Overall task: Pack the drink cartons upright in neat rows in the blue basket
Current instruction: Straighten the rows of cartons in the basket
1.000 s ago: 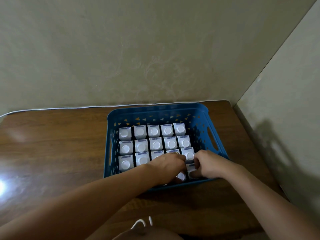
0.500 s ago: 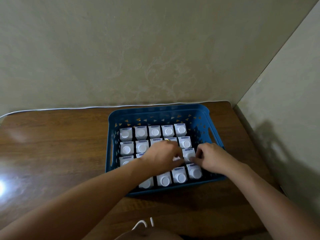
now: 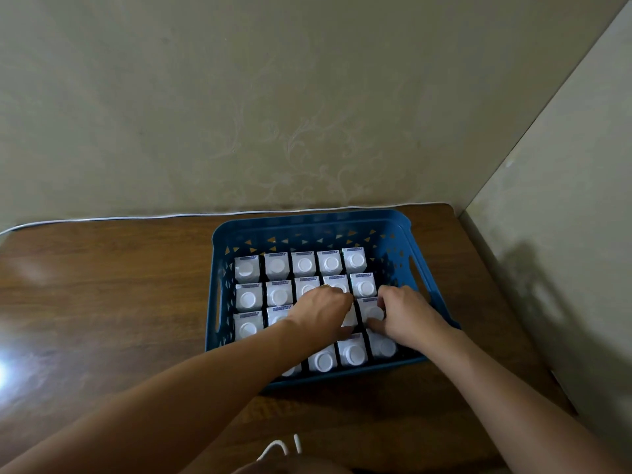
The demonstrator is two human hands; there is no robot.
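The left hand [image 3: 321, 311] and its forearm cover several white-capped drink cartons [image 3: 303, 264] in the middle of the blue basket [image 3: 429, 278]; whether its curled fingers hold one cannot be told. The right hand [image 3: 405, 314], at 3 o'clock from the left, pinches a carton at the right end of the third row [image 3: 371, 311] between thumb and fingers. The cartons stand upright in straight rows, each white top printed along its far edge. The basket sits on a dark wooden table [image 3: 102, 285] near its 1 o'clock corner, where two walls meet.
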